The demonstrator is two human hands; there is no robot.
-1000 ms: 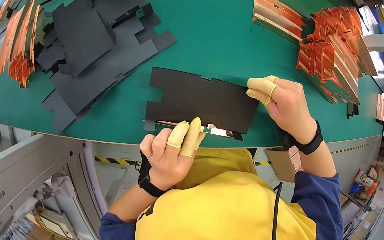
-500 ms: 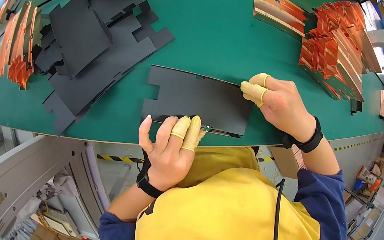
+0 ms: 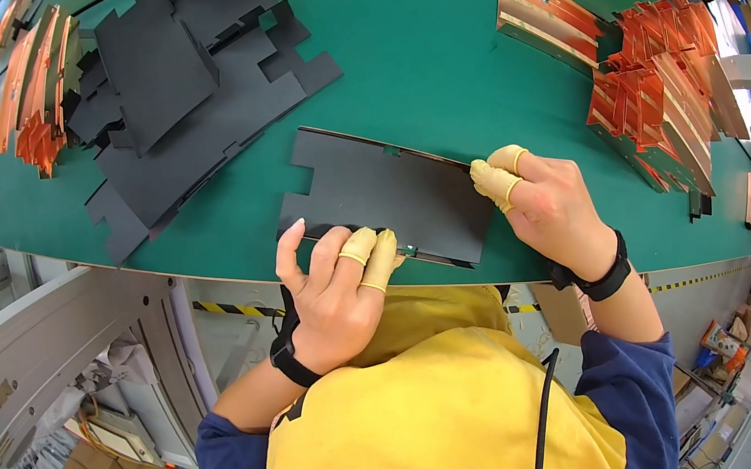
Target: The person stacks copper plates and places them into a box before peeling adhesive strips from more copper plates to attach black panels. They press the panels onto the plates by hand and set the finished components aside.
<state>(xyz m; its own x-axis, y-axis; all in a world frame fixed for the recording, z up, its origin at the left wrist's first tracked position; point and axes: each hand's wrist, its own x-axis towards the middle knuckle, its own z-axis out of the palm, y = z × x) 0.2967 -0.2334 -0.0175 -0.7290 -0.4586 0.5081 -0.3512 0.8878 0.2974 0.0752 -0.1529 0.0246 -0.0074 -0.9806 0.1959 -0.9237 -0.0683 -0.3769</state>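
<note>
A black notched sheet (image 3: 379, 196) with folded long edges lies on the green table in front of me. My left hand (image 3: 335, 276) pinches its near edge with thumb and fingers; the finger nearest the sheet's left end is raised. My right hand (image 3: 543, 196) grips the sheet's far right corner between thumb and fingers. Yellow finger cots cover some fingertips on both hands, and a black band circles each wrist. Small cut-outs show along both long edges of the sheet. The thumb of my left hand is mostly hidden behind the fingers.
Black cut sheets (image 3: 160, 72) are piled loosely at the far left, beside a stack of copper-coloured strips (image 3: 38, 87). More folded copper-coloured parts (image 3: 654, 88) stand in a heap at the right. The green table's (image 3: 433, 46) near edge runs close to my body.
Very little differs. Both hands keep their grip on the black sheet, and the sheet stays in place; the whole view has shifted slightly.
</note>
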